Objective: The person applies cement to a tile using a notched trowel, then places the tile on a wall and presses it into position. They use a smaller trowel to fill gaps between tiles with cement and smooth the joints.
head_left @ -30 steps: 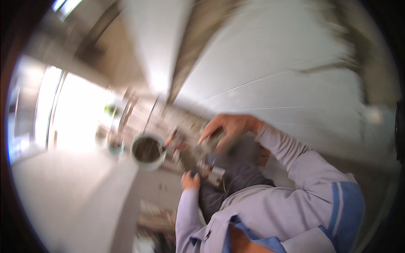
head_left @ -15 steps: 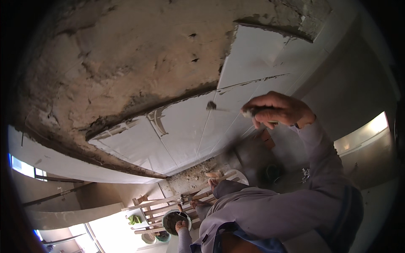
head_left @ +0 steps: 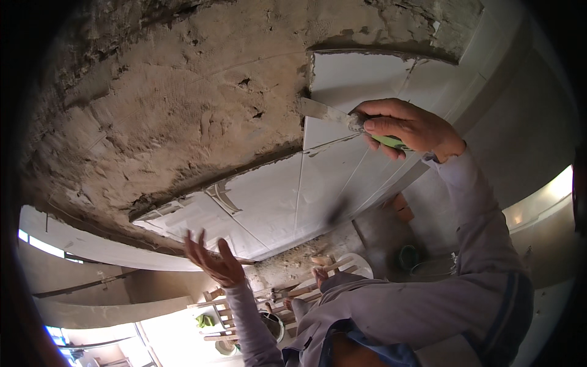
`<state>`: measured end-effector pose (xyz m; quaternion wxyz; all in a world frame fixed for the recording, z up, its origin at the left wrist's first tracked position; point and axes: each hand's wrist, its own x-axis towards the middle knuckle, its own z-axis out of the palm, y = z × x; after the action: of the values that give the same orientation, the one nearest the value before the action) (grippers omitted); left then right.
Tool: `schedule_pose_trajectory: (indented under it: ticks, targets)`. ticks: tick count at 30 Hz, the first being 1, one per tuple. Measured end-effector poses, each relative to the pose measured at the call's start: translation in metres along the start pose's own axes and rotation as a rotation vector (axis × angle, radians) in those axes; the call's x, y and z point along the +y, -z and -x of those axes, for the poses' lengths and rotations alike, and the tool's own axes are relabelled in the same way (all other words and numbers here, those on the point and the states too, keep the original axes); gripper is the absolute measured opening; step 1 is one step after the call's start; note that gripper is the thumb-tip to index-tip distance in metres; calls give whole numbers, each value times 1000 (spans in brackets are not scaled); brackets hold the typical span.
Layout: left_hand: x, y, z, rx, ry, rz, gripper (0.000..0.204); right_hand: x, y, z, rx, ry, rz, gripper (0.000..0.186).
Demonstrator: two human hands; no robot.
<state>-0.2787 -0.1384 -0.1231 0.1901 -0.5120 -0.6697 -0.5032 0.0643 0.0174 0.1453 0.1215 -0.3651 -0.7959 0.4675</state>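
Extends a green-handled scraper (head_left: 335, 114), grasped in the right hand (head_left: 408, 129), across the left edge of white tiles (head_left: 266, 191), already laid; spreads the empty left hand (head_left: 216, 262) at near left. Leaves rough wall (head_left: 183, 110), far left, apparently untiled.

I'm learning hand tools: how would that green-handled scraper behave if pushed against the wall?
The scraper in the right hand likely flexes slightly, its blade looking thin. Grey residue near the handle may feel gritty.
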Motion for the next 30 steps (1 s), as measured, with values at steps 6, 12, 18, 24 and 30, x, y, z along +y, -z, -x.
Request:
schedule_pose_trajectory:
  ticks: [6,12,18,24,30]
  targets:
    - [33,-1,-147,371,-279,122,42,-24,-25,10,156,-105,-144,43]
    - [29,-40,-206,589,-210,197,66,-36,-73,17,339,-83,-279,40]
    - [28,-58,-201,636,-85,-33,71,-51,-105,38,363,-65,-135,37]
    - [26,-63,-197,676,-102,26,69,-65,-88,17,398,-183,-144,40]
    - [20,-60,-195,660,-165,83,65,-84,-82,10,448,-285,-310,49]
